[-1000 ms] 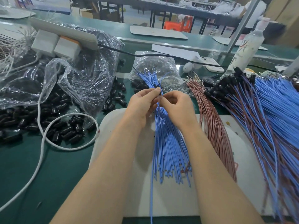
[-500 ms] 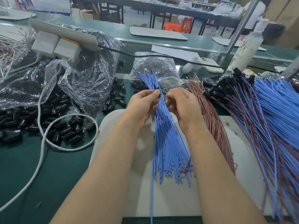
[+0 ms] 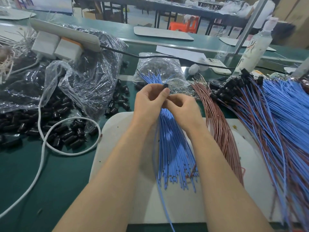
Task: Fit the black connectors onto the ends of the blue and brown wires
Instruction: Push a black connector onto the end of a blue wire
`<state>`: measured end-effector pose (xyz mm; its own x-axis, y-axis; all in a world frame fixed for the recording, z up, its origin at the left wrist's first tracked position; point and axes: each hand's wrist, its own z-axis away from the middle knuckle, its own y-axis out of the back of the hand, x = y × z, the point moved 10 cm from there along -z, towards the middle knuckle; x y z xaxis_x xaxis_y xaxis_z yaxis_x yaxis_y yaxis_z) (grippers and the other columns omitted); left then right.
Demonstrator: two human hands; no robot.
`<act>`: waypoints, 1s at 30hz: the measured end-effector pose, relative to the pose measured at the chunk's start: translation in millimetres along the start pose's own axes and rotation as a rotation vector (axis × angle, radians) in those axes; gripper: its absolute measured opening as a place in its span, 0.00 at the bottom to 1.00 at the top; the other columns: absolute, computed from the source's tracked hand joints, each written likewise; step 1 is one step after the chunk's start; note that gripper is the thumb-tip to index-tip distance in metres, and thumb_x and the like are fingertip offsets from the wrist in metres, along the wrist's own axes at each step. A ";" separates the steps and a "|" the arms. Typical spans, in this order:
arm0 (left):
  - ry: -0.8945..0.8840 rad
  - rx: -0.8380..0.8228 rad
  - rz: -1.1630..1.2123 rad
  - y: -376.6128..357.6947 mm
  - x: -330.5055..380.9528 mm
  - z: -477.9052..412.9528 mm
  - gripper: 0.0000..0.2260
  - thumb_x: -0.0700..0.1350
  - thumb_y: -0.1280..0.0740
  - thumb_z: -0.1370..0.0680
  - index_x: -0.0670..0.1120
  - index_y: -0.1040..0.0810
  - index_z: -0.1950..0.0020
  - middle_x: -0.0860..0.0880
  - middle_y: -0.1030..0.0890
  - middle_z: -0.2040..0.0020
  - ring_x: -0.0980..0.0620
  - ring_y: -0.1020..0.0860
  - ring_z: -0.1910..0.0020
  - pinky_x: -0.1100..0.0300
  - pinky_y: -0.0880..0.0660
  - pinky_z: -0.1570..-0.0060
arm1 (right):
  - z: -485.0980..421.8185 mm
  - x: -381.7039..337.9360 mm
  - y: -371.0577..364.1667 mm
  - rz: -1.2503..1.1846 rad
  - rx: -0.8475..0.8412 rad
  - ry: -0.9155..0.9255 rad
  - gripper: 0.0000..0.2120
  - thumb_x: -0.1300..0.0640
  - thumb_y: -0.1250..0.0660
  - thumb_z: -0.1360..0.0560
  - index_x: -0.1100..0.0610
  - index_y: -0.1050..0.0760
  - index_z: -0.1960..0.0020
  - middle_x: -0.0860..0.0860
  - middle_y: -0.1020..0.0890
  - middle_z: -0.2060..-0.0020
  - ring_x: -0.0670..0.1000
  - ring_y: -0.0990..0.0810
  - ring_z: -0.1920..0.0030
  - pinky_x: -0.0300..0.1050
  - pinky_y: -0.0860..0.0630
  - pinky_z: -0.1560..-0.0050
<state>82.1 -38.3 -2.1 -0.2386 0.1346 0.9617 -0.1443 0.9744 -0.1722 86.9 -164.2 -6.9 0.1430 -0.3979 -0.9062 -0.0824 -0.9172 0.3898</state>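
The left hand (image 3: 148, 102) is pinching a black connector (image 3: 165, 85) between thumb and fingertip, over the far end of the blue wires (image 3: 172, 148) lying on the white board (image 3: 113, 131). The right hand (image 3: 183, 108) is curling against it, its hold unclear; brown wires (image 3: 217, 128) are lying just right

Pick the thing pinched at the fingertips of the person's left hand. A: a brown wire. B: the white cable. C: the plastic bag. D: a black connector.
D: a small black connector shows between the thumb and fingertip of the left hand, above the bundle of blue wires.
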 end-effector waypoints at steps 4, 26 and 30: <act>-0.008 -0.011 0.000 -3.9 1.5 0.7 0.06 0.39 0.31 0.24 0.49 0.23 0.55 0.49 0.19 0.57 0.54 0.21 0.58 0.65 0.26 0.57 | 0.2 -4.8 -6.8 0.002 -0.008 0.032 0.07 0.61 0.33 0.25 0.62 0.18 0.51 0.55 0.15 0.56 0.53 0.17 0.51 0.56 0.24 0.43; 0.030 -0.011 0.039 -4.7 -3.4 1.7 0.04 0.39 0.31 0.24 0.47 0.23 0.55 0.49 0.19 0.59 0.61 0.22 0.64 0.72 0.27 0.63 | 5.9 -14.8 7.8 0.132 0.135 0.106 0.06 0.57 0.32 0.25 0.59 0.19 0.53 0.51 0.16 0.62 0.49 0.18 0.58 0.37 0.26 0.56; 0.035 0.043 0.018 1.5 -5.4 -0.2 0.02 0.40 0.31 0.24 0.46 0.23 0.54 0.51 0.20 0.61 0.64 0.23 0.67 0.71 0.27 0.64 | 7.9 -18.8 1.9 0.218 0.114 0.144 0.05 0.58 0.32 0.25 0.61 0.20 0.56 0.53 0.16 0.62 0.53 0.20 0.59 0.39 0.29 0.57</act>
<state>83.4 -37.6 -7.5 -0.2076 0.1592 0.9652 -0.1815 0.9633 -0.1979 76.3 -158.3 9.7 0.2473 -0.5917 -0.7673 -0.2353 -0.8049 0.5448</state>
